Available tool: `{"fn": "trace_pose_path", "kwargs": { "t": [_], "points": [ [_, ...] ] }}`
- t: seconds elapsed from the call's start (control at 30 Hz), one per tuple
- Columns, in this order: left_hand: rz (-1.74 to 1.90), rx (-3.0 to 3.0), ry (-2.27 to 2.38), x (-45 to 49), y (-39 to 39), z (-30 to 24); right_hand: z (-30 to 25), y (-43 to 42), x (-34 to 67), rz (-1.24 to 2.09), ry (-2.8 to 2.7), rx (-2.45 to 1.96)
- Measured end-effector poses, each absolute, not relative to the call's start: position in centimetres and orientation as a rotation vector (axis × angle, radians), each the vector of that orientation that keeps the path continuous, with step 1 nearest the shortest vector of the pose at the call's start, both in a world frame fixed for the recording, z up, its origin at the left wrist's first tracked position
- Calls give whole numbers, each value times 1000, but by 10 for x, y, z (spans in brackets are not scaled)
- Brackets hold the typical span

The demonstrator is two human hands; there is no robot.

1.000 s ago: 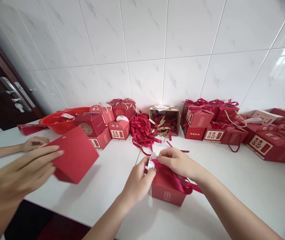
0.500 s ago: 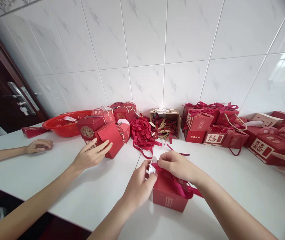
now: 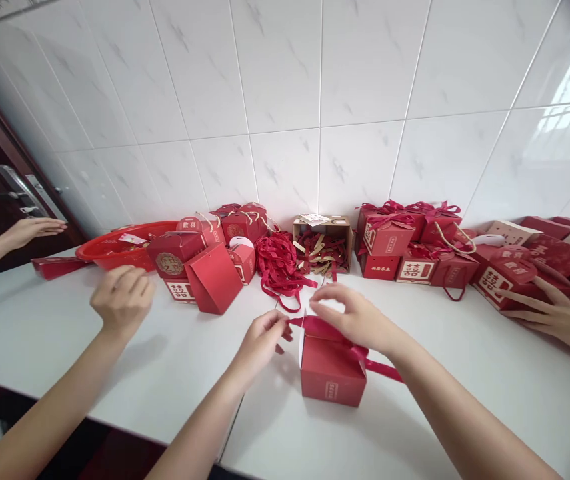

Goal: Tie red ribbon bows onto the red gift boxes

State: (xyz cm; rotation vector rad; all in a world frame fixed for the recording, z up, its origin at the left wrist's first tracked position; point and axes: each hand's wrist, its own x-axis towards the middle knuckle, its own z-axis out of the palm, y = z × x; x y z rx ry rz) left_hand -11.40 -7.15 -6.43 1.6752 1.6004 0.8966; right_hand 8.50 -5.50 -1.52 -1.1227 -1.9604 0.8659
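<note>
A small red gift box [image 3: 332, 373] stands on the white table in front of me. Dark red ribbon [image 3: 322, 327] runs across its top, and a tail of it trails off to the right. Just left of the box, my left hand [image 3: 263, 339] pinches the ribbon's left end between thumb and fingers. Over the box top, my right hand [image 3: 357, 317] is curved, with thumb and forefinger apart and nothing visible between them. A pale edge shows along the box's left side.
A red ribbon heap [image 3: 277, 263] and an open carton [image 3: 349, 243] of strips lie behind. Red boxes [image 3: 215, 277] stand left, ribboned boxes [image 3: 389, 237] right. A red basin [image 3: 95, 250] is farther left. Co-workers' hands [image 3: 122, 300] hover left; another hand [image 3: 555, 317] touches a right-hand box.
My left hand has moved left from the box's white flap and now draws the ribbon end outward. My right fingers have parted. The left co-worker's hand has left the red box.
</note>
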Motion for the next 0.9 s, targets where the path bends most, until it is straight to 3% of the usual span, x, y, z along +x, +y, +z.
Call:
{"fn": "trace_pose_path", "kwargs": {
  "t": [0.17, 0.4, 0.57, 0.73, 0.83, 0.9],
  "points": [
    [807, 1739, 2082, -176, -62, -76, -22, -74, 130, 714, -1782, -1302],
    [1359, 1572, 2634, -238, -24, -49, -82, -130, 168, 880, -1608, -1549],
    [1371, 1490, 2530, -248, 4, -37, -111, -163, 170, 906, -1432, -1482],
    [1674, 1574, 2375, -212, -33, -6, -124, -184, 175, 739, -1332, -1412],
    [2017, 2028, 1881, -166, -79, 19, -111, -196, 177, 543, -1337, -1380],
    [1987, 2340, 1527, -132, -109, 30, -100, -205, 176, 404, -1328, -1359]
  ]
}}
